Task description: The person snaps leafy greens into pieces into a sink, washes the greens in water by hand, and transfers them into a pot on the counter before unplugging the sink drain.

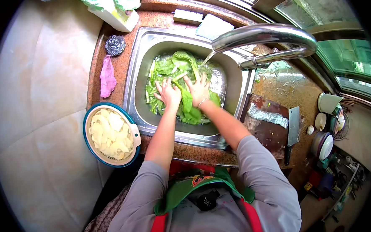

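Leafy greens (187, 102) lie loose in water inside the steel sink (131, 100). My left hand (169, 94) rests on the greens near the middle of the basin, fingers spread. Just right of it, my right hand (198, 90) also has its fingers apart, touching leaves and a pale stalk. A thin band circles my right wrist. From the chrome faucet (265, 33), a stream of water runs into the basin beyond my right hand. Some leaves beneath both palms are hidden.
Left of the sink are a bowl of pale slices (109, 134), a pink cloth (107, 77) and a steel scourer (115, 45). On the right, a cleaver (293, 129) lies on a dark board (260, 137) beside crumpled foil (268, 116). The faucet arches over the sink's far right corner.
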`<action>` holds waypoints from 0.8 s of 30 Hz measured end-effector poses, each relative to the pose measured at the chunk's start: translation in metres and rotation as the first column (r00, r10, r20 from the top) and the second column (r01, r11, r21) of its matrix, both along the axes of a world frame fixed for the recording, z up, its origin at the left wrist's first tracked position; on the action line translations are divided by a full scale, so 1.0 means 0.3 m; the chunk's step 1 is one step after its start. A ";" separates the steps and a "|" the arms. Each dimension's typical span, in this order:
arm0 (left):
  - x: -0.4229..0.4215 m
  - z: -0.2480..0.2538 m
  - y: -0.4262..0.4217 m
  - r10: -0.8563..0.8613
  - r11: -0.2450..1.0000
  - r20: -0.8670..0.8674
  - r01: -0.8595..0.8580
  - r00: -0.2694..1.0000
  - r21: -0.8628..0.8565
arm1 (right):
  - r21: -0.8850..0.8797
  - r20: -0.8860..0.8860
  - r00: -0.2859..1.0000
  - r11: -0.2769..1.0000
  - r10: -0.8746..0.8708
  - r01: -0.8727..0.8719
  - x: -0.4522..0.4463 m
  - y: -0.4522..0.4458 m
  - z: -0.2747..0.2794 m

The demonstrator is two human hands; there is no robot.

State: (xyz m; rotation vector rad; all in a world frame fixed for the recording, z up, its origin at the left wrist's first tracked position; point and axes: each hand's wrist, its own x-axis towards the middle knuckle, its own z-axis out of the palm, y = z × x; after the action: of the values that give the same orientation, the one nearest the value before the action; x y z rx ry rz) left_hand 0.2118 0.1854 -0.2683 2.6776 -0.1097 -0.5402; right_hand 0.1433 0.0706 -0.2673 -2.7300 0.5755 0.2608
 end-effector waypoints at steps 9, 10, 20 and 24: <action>0.010 -0.017 0.081 -0.235 0.904 -0.176 0.281 0.956 0.321 | -0.020 -0.076 0.931 0.933 0.356 -0.358 0.028 -0.025 0.025; 0.003 0.007 0.070 -0.160 0.949 -0.135 0.190 0.978 0.252 | 0.213 -0.079 0.967 0.952 0.243 -0.222 0.020 -0.098 -0.029; -0.055 0.210 -0.008 -0.278 0.959 0.086 0.282 0.957 -0.037 | 0.065 -0.526 0.760 0.909 0.382 -0.412 0.065 -0.163 0.118; -0.035 0.111 0.009 -0.222 0.933 -0.352 0.302 0.909 0.193 | -0.201 -0.229 0.971 0.979 -0.074 0.027 0.031 -0.043 -0.006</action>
State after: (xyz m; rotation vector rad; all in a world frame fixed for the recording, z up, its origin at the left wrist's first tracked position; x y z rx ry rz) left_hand 0.2014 0.1881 -0.2352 2.7788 -0.3353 -1.1430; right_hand 0.1525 0.0578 -0.2690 -2.8895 0.7725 0.5481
